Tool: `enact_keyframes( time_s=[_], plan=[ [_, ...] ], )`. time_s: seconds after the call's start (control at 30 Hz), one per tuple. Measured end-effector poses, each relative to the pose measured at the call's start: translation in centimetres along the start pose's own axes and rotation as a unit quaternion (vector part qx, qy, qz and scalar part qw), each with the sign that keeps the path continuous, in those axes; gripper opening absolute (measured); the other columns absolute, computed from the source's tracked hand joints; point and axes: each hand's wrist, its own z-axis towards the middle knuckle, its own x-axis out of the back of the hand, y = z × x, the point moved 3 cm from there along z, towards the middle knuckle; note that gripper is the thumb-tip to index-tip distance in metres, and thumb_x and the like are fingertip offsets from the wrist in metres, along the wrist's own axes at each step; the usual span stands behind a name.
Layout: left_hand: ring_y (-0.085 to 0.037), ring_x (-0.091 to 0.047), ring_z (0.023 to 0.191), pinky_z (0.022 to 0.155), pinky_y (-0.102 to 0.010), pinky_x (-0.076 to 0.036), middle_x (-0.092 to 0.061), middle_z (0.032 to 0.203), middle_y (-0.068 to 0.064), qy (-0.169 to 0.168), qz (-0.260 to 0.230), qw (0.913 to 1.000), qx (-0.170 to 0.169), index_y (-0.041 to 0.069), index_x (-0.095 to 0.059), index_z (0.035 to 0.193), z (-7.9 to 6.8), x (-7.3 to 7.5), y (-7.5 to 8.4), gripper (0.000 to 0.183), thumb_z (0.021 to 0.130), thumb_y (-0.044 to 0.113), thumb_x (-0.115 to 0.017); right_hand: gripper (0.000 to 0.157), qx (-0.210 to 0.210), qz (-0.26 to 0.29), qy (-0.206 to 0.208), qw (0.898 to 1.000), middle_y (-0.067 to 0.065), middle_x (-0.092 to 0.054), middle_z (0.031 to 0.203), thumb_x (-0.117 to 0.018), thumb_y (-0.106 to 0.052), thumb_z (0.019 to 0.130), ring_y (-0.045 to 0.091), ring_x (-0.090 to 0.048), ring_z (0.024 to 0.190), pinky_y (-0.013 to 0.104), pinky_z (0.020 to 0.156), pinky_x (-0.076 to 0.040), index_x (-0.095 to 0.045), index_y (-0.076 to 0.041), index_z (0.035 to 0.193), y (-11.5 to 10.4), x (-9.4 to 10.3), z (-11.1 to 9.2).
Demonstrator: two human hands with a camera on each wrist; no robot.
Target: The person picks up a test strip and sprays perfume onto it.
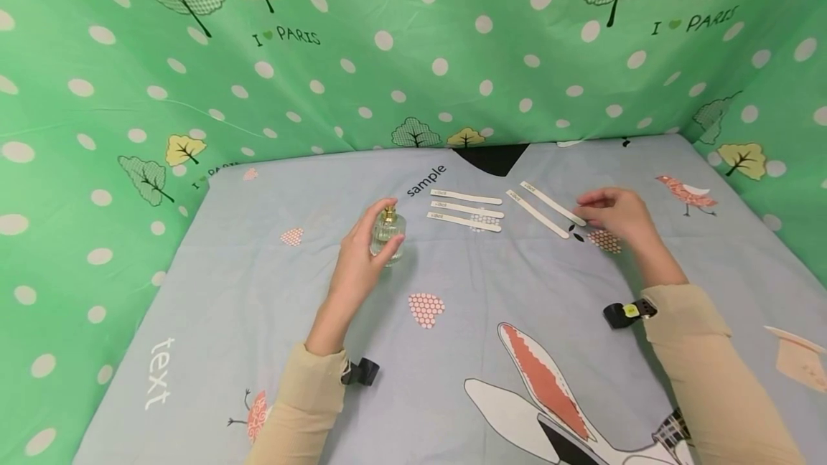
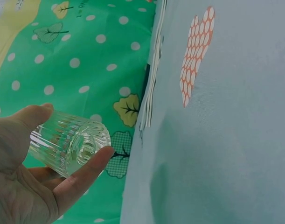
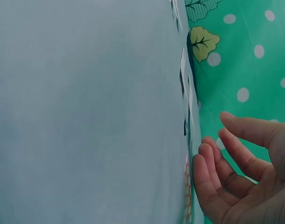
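Note:
My left hand (image 1: 357, 257) grips a ribbed clear glass perfume bottle (image 1: 386, 235) with a gold spray neck, thumb on one side and fingers on the other. The left wrist view shows the base of the bottle (image 2: 70, 142) lifted off the cloth. Over on the right, my right hand (image 1: 617, 214) hovers with loosely bent fingers beside the lower end of a white paper test strip (image 1: 549, 201). The right wrist view has its thumb and fingers (image 3: 205, 186) apart with nothing between them. Whether a fingertip touches that strip, I cannot tell. A second slanted strip (image 1: 539, 216) lies alongside.
Three more white strips, among them the top one (image 1: 466, 197), lie roughly parallel between the bottle and the slanted pair. All rest on a grey-blue printed cloth (image 1: 491, 271). A green dotted curtain (image 1: 362, 77) closes off the back and sides.

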Motion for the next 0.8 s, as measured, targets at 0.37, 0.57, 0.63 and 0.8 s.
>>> enact_keyframes(
  time_s=[0.37,0.57,0.63,0.8],
  plan=[
    [-0.032,-0.054,0.133,0.111,-0.052,-0.046,-0.052,0.150,-0.007,-0.002,0.002,1.0000,0.004,0.025,-0.045,0.145,0.0,0.0,0.0,0.055,0.095,0.020,-0.068,0.056,-0.033,0.018,-0.042,0.998,-0.008,-0.062,0.093,-0.070,-0.027,0.094,-0.007,-0.063,0.071,0.015,0.070,-0.058,-0.052,0.007,0.135,1.0,0.3,1.0],
    [-0.033,-0.056,0.130,0.109,-0.053,-0.048,-0.052,0.150,-0.007,-0.003,0.002,1.0000,0.007,0.027,-0.045,0.145,0.1,0.1,0.0,0.055,0.095,0.021,-0.068,0.056,-0.038,-0.032,-0.047,0.998,-0.005,-0.064,0.092,-0.072,-0.032,0.091,-0.002,-0.061,0.074,0.018,0.069,-0.056,-0.057,0.003,0.132,0.8,0.4,1.1],
    [-0.034,-0.056,0.130,0.109,-0.053,-0.048,-0.052,0.150,-0.007,-0.003,0.002,1.0000,0.008,0.027,-0.045,0.145,0.1,0.1,0.0,0.055,0.095,0.022,-0.068,0.055,-0.033,-0.058,-0.048,0.997,-0.004,-0.064,0.092,-0.073,-0.035,0.090,0.003,-0.059,0.076,0.021,0.069,-0.053,-0.059,0.002,0.129,0.6,0.4,1.0],
    [-0.034,-0.056,0.130,0.109,-0.054,-0.048,-0.051,0.151,-0.007,-0.004,0.001,1.0000,0.009,0.026,-0.045,0.146,0.1,0.1,0.1,0.055,0.095,0.022,-0.068,0.053,-0.016,-0.085,-0.048,0.995,-0.001,-0.065,0.090,-0.075,-0.034,0.088,0.009,-0.057,0.078,0.022,0.068,-0.048,-0.062,0.003,0.123,0.2,0.4,1.0]
  ],
)
